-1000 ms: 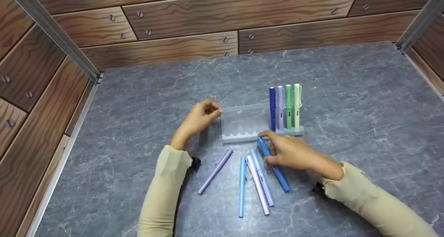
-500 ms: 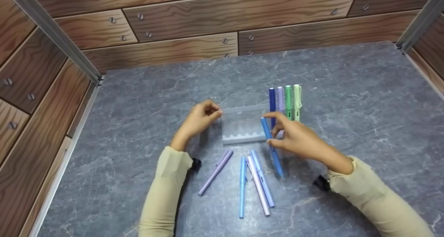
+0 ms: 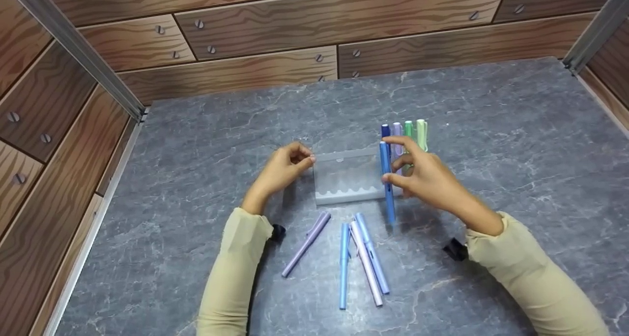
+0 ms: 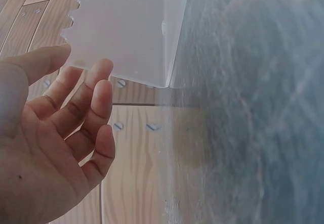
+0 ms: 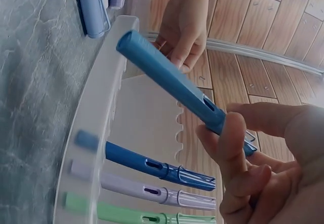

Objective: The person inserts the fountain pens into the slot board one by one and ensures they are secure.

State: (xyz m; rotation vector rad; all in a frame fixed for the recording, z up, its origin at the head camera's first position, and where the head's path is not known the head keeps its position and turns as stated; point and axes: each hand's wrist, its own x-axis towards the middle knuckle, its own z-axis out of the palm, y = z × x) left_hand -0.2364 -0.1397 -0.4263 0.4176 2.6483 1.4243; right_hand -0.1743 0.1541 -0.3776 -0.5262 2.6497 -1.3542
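Observation:
My right hand pinches a blue pen between thumb and fingers. The pen is nearly upright in front of a clear plastic pen stand, its lower end above the table. Four-pen count aside, several capped pens stand in the right part of the rack: a dark blue pen, a lilac pen, a green pen and a pale green pen, partly hidden by my right hand. At the stand's upper left corner, my left hand holds the edge with thumb and index finger; its other fingers curl loosely.
On the table in front of the stand lie a purple pen, a light blue pen, a pale lilac pen and a periwinkle pen. Wood-patterned panels border the grey marbled table.
My right hand has lifted the blue pen off the table, raised it toward the stand and turned it from slanted to nearly upright. My left hand has stayed at the stand's corner.

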